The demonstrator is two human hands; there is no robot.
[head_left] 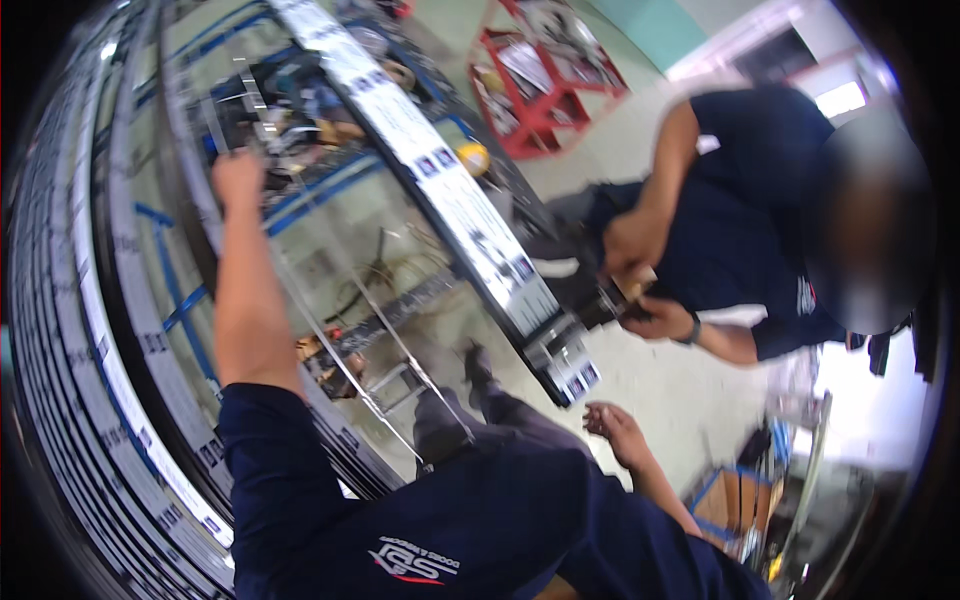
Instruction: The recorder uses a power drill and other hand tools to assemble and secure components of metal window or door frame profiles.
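My left arm stretches far forward, and my left hand [240, 178] is closed at a long, thin ladder-like metal frame [395, 385], apparently gripping one of its side rods. The near end of the frame reaches back to my waist. The hand is slightly blurred, so its finger hold is not sharp. My right hand [615, 430] hangs by my right side with loosely bent fingers and nothing seen in it. Just beyond it is the near end of a long metal profile [465, 215] covered in white printed film; hand and profile look apart.
Many long metal profiles [75, 330] lie along the left. Tools and loose parts crowd a blue-edged rack [310, 195] ahead. To the right a co-worker [740, 200] handles a small part. A red parts rack [540, 130] stands beyond, a cardboard box [735, 500] at lower right.
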